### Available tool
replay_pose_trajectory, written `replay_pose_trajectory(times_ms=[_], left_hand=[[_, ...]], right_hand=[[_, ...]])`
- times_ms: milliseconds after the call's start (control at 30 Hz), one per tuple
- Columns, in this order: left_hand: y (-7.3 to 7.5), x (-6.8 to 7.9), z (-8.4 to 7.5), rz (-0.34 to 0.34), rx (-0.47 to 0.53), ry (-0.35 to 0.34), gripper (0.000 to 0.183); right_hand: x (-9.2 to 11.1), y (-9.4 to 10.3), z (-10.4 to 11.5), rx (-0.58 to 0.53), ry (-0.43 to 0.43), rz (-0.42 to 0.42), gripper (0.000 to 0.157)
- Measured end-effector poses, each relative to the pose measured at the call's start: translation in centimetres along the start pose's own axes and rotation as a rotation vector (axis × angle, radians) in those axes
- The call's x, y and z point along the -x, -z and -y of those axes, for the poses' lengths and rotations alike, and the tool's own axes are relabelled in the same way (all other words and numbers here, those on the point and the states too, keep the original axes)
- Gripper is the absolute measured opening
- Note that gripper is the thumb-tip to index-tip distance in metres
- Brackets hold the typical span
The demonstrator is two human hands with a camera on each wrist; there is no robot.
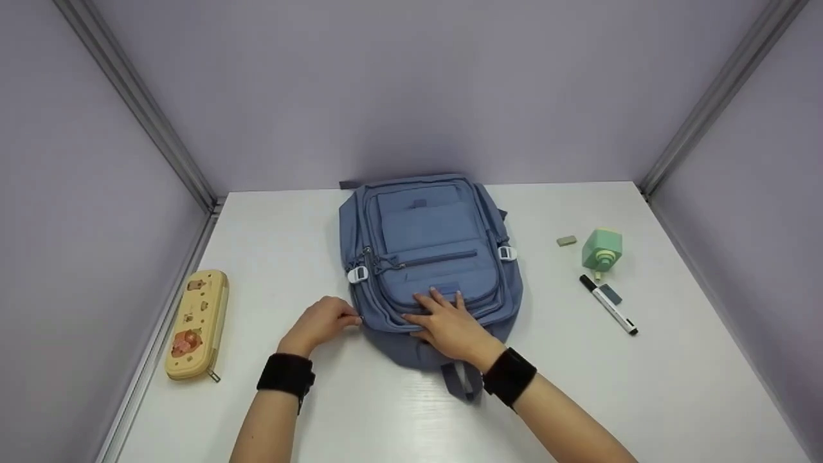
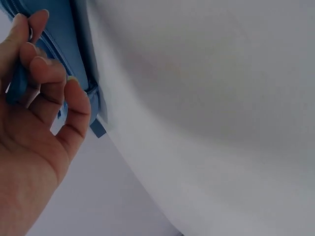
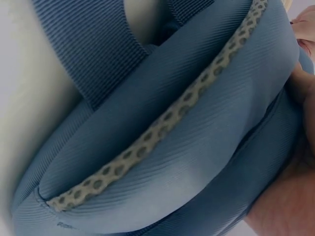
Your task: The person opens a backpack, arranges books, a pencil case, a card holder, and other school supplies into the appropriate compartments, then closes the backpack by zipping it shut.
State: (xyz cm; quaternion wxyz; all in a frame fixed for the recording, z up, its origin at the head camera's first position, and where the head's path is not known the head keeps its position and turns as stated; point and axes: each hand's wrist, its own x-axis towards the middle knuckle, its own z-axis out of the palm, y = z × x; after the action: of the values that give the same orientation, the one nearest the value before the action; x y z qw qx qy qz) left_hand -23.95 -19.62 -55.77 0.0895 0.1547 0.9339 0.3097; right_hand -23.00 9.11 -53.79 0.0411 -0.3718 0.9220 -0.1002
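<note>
Left fingers [image 1: 347, 310] in a pinch on blue backpack [image 1: 427, 228], right fingers [image 1: 429, 304] spread, print on marker [image 1: 611, 307] illegibly small

The backpack [image 1: 429, 228] lies between pencil case [image 1: 197, 325] and marker [image 1: 608, 305].

White table [image 1: 694, 386] between pale lilac walls [image 1: 411, 83].

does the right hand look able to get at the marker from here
Probably yes: the right hand rests on the backpack, and only bare tabletop shows between backpack and marker.
</note>
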Motion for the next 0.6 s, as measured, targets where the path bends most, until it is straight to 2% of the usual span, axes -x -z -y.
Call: replay_pose_trajectory(times_ms=[133,467,600], left_hand=[[0.2,-0.2,-0.1,-0.057,-0.095,0.015,0.009],[0.5,-0.8,0.3,-0.137,-0.254,-0.046,0.010],[0.3,-1.2,0.5,-0.215,-0.346,-0.054,0.009]], right_hand=[[0.2,0.0,0.0,0.005,0.009,-0.019,0.040],[0.6,0.2,-0.2,0.004,0.001,-0.029,0.040],[0.8,0.2,-0.1,0.000,-0.002,-0.029,0.040]])
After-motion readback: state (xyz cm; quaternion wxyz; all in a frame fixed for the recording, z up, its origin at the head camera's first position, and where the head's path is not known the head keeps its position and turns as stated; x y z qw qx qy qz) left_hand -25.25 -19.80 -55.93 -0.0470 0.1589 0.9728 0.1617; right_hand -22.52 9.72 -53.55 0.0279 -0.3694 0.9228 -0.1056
